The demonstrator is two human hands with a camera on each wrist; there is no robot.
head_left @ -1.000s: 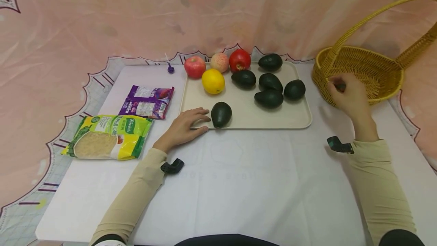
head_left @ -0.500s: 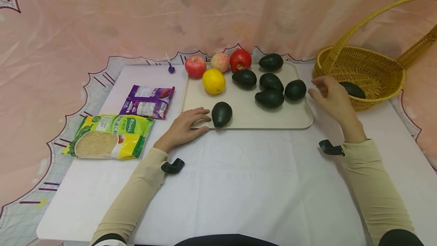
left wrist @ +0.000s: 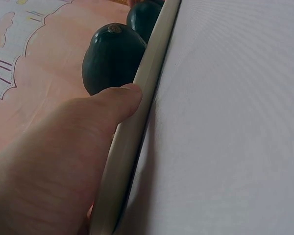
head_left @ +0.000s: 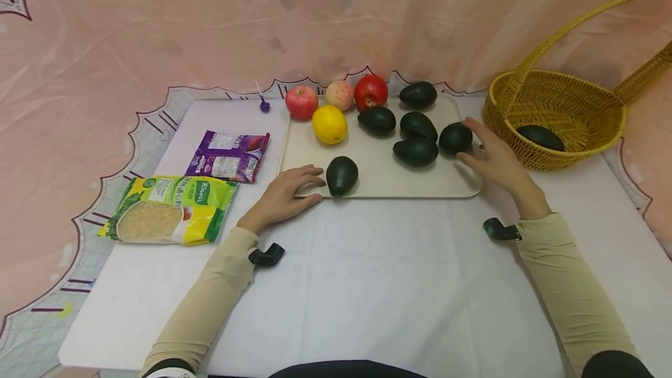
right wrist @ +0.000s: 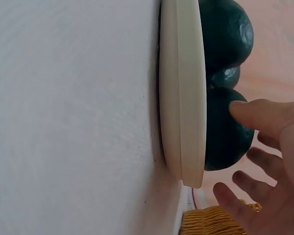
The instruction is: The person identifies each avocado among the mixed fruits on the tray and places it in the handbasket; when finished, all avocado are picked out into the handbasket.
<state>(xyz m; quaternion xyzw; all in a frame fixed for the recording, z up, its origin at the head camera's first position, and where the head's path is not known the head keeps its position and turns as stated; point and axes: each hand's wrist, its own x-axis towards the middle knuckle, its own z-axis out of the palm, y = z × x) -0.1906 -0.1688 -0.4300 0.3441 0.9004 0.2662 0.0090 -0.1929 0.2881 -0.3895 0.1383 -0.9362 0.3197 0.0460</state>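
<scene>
My right hand is at the right end of the cream tray, its thumb and fingers spread around the rightmost avocado. In the right wrist view the thumb overlaps that dark green avocado, while the other fingers stand apart from it. My left hand rests at the tray's front left corner, fingers relaxed, close beside a single avocado. The left wrist view has its thumb lying on the tray rim. Several more avocados lie on the tray's right half. Another avocado lies inside the wicker basket.
A red apple, a peach, a pomegranate and a lemon sit at the tray's back left. On the left lie a purple packet and a yellow-green Knorr bag. The basket's tall handle arches upward.
My right hand let go of an avocado in the basket, then moved left to the tray's rightmost avocado. The left hand stays where it was.
</scene>
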